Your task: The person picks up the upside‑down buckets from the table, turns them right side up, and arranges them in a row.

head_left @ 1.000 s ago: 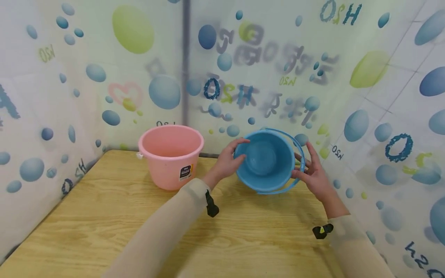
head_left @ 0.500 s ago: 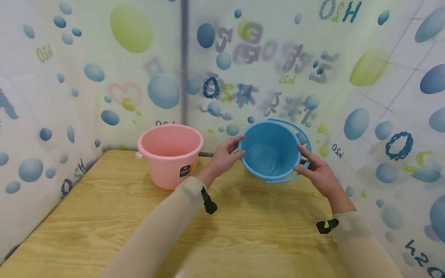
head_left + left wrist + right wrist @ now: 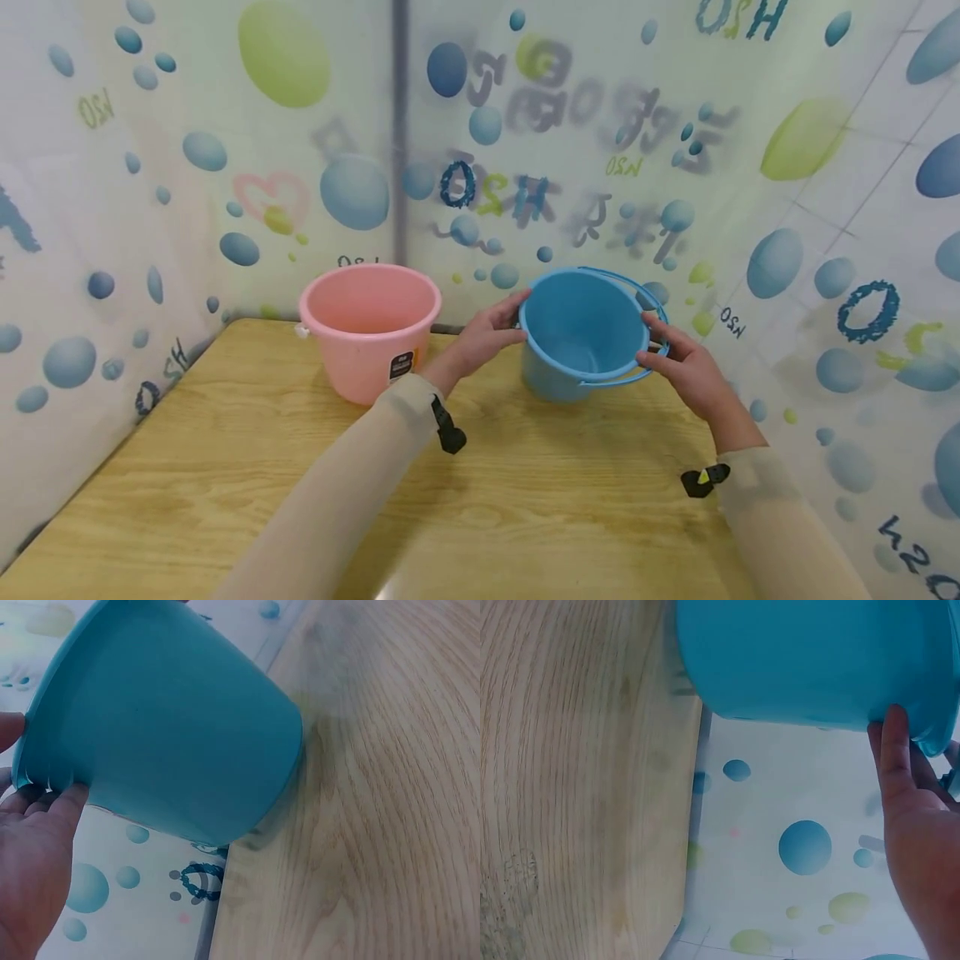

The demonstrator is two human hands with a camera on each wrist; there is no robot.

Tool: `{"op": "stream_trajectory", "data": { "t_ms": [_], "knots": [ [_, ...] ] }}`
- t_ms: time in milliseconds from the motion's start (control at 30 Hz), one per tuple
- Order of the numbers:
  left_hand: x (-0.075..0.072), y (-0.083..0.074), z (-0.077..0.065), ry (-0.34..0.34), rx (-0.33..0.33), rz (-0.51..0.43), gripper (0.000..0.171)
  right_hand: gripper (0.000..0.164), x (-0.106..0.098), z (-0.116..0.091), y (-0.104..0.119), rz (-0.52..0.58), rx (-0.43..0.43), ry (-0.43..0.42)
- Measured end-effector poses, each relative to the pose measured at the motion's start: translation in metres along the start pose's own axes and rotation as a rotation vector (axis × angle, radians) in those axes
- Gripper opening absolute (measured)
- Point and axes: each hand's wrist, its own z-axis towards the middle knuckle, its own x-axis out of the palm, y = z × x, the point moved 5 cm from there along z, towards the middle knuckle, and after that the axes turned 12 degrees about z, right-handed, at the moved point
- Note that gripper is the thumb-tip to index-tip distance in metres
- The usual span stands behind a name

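A blue bucket (image 3: 558,371) is held upright with a slight tilt toward me, its open top facing me. My left hand (image 3: 482,337) grips its rim on the left, thumb at the rim; in the left wrist view several fingertips (image 3: 73,796) lie against the outer wall. On the opposite side my right hand (image 3: 686,367) pinches the rim, with fingers (image 3: 895,750) under the wall in the right wrist view. The bucket's blue handle (image 3: 630,380) hangs round to the right, by that hand. Whether the base touches the table cannot be told.
A pink bucket (image 3: 367,367) with a dark label stands on the wooden table (image 3: 480,500), left of the blue one. Just behind the table hangs a patterned curtain (image 3: 480,167), and more of it closes in on both sides.
The blue bucket first rose and turned from facing me to more upright, then came down slightly. The right hand closed in from the handle to the rim. The pink bucket stayed put.
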Motion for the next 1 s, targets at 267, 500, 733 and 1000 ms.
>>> {"op": "stream_trajectory", "data": {
  "t_ms": [267, 500, 733, 1000],
  "knots": [
    [0.002, 0.01, 0.003, 0.019, -0.084, -0.015, 0.073, 0.072, 0.002, 0.007, -0.007, 0.013, 0.009, 0.023],
    [0.009, 0.015, 0.011, 0.016, -0.13, 0.116, 0.082, 0.075, 0.004, 0.013, -0.014, 0.01, 0.033, 0.014],
    [0.017, 0.016, 0.014, 0.036, -0.146, 0.157, 0.082, 0.073, 0.002, 0.01, -0.025, -0.013, 0.06, -0.001],
    [0.025, 0.02, 0.01, 0.052, -0.175, 0.108, 0.079, 0.074, 0.0, 0.001, -0.04, 0.05, 0.077, 0.015]
  ]
}}
